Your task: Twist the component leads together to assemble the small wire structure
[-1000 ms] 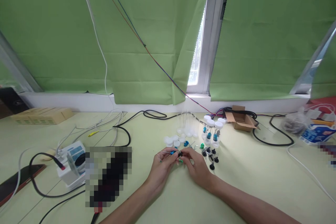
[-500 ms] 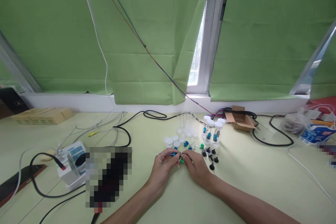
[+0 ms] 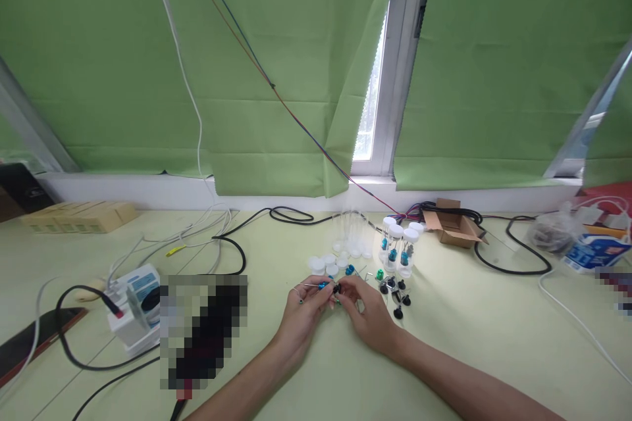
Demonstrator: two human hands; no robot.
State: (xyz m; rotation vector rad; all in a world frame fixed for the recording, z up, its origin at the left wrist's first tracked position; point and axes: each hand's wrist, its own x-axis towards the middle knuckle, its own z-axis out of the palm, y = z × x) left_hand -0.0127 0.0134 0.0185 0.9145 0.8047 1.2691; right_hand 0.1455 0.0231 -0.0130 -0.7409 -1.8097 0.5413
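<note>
My left hand is closed round a small blue metallic part with a thin metal rod sticking out to the left. My right hand pinches a small round black piece, which sits against the right end of the blue part between my fingertips. A bit of green shows beneath the fingers, mostly hidden. Just right of my right hand lie several black knob-like pieces with stems and a green part. Another blue part lies beyond my fingertips.
White round caps and clear upright tubes stand behind my hands. Capped tubes holding blue parts are to their right, near an open cardboard box. A white power strip and black cables lie left.
The black piece now shows between both hands' fingertips, against the blue part. The green part there has become mostly hidden. My right-hand fingers have shifted slightly up and left.
</note>
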